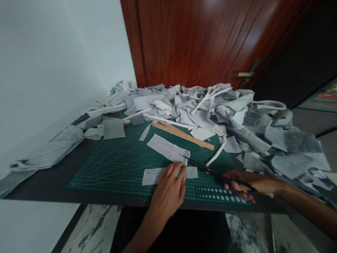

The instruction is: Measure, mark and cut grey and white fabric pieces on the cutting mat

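Black scissors (202, 168) are gripped in my right hand (240, 182), its fingers wrapped in the handles. Their blades point left and reach the right end of a light grey fabric strip (168, 147). How far apart the blades are is hard to make out. My left hand (170, 186) lies palm down with fingers stretched out over a second fabric strip (152, 176). Its fingertips touch the near right corner of the upper strip. Both strips rest on a green cutting mat (110, 165).
Wooden rulers (184, 135) lie behind the strips, beside a curved white cord (218, 153). Grey and white fabric scraps (200, 112) are heaped along the back and right of the dark table (52, 186). Folded cloth (58, 144) lies at left. A wooden door (189, 42) stands behind.
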Available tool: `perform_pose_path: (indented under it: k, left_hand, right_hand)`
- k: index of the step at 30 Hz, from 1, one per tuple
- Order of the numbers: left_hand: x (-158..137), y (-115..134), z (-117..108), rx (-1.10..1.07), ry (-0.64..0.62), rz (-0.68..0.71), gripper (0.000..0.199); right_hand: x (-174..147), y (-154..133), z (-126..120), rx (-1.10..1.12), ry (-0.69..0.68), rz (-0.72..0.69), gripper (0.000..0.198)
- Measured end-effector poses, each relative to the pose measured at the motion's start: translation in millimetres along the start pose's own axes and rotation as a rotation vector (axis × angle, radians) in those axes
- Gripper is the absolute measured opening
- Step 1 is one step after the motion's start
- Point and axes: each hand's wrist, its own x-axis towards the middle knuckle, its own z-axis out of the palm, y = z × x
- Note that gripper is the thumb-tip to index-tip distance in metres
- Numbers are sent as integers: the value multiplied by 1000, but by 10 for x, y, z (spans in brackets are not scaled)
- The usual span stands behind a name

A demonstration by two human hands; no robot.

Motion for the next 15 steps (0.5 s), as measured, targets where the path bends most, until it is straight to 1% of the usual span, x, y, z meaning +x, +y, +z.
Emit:
perform_pose_path:
  k: [6,11,15]
  left_hand:
    - [-12,9,-4,18,-8,-5,43]
    - [-8,16,-8,12,-4,-7,40]
    - [-11,15,-4,25,-9,-12,39]
  right_hand:
    - [-46,36,-8,49,-45,-21,76]
    - [-112,67,24,74,-68,-26,73]
    - [-126,30,82,73,-9,-35,73]
